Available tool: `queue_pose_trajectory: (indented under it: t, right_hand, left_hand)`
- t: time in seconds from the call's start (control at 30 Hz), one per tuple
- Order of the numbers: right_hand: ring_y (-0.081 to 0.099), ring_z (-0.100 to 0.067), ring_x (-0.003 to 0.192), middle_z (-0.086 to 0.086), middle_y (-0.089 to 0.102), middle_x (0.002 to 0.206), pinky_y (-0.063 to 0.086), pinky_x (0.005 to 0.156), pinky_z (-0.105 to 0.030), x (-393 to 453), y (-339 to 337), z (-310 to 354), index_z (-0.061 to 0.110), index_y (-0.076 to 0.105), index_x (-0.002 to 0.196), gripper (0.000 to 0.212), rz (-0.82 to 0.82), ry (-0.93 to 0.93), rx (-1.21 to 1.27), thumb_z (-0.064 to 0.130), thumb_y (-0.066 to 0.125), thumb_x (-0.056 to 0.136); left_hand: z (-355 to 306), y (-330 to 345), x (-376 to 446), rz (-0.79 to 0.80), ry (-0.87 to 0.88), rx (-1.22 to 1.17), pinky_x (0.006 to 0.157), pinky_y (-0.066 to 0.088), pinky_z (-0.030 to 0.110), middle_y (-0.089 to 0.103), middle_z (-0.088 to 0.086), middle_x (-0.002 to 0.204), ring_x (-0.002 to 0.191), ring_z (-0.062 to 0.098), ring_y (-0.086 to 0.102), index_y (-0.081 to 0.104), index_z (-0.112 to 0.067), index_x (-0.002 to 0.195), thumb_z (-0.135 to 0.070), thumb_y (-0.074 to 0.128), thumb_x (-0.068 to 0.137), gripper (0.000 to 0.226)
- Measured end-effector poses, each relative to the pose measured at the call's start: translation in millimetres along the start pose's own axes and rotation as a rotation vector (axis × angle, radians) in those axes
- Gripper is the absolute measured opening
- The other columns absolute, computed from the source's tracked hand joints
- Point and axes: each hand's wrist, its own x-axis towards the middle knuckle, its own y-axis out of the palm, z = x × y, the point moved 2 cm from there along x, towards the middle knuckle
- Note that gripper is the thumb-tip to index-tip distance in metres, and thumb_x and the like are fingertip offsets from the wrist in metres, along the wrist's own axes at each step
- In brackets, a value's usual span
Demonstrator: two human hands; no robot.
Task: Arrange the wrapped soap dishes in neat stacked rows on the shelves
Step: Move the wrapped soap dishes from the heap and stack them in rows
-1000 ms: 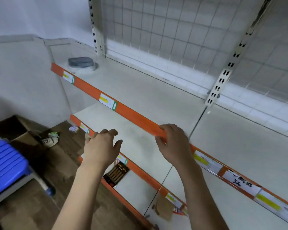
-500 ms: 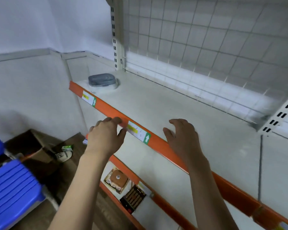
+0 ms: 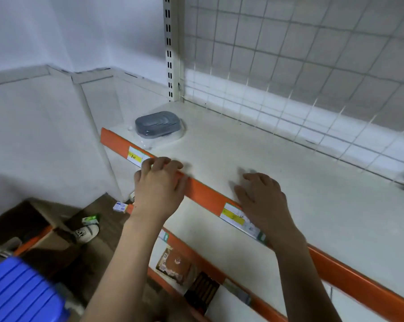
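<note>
We see one wrapped grey soap dish [image 3: 158, 124], rounded and glossy under its film, at the far left end of the white shelf [image 3: 277, 182]. Our left hand [image 3: 159, 189] curls loosely over the orange edge strip [image 3: 203, 196], holding nothing; our right hand [image 3: 261, 201] lies relaxed and empty beside a price label [image 3: 236, 217]. Wire mesh [image 3: 301, 54] backs the shelf. A blue crate [image 3: 19, 291] is cut off below.

One grey soap dish [image 3: 158, 124] (clear-wrapped) lies flat at the shelf's [image 3: 289, 182] left end.
</note>
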Motion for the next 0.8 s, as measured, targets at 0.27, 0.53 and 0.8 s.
queue_pose_trajectory:
  t: [0.27,0.53,0.8]
  right_hand:
    - [0.032,-0.023,0.133,-0.002,0.043,0.143,0.031,0.108,-0.039,30.5,22.5,45.8,0.02,0.046,0.136,0.051,-0.056,0.125,-0.024,0.048,0.044,0.094]
    - [0.034,-0.023,0.132,-0.001,0.044,0.141,0.032,0.106,-0.039,49.0,40.8,65.0,0.021,0.047,0.135,0.049,-0.094,0.218,-0.05,0.047,0.047,0.093]
    - [0.034,-0.023,0.132,-0.002,0.045,0.141,0.033,0.106,-0.038,47.7,47.5,70.6,0.02,0.05,0.134,0.047,-0.101,0.248,-0.072,0.043,0.05,0.094]
  left_hand:
    - [63.8,-3.6,114.3,0.113,0.196,0.119,0.105,0.024,0.046,0.04,0.009,0.143,0.135,0.034,0.022,0.052,-0.023,0.132,-0.032,0.062,0.086,0.049]
    - [96.9,11.2,174.8,0.426,0.344,0.19,0.113,0.011,0.054,0.003,-0.001,0.157,0.143,0.034,-0.004,0.024,-0.04,0.143,-0.046,0.065,0.078,0.077]
    - [101.1,16.7,179.8,0.406,0.407,0.115,0.101,0.032,0.046,0.009,-0.001,0.156,0.13,0.034,0.026,0.025,-0.036,0.145,-0.039,0.069,0.075,0.083]
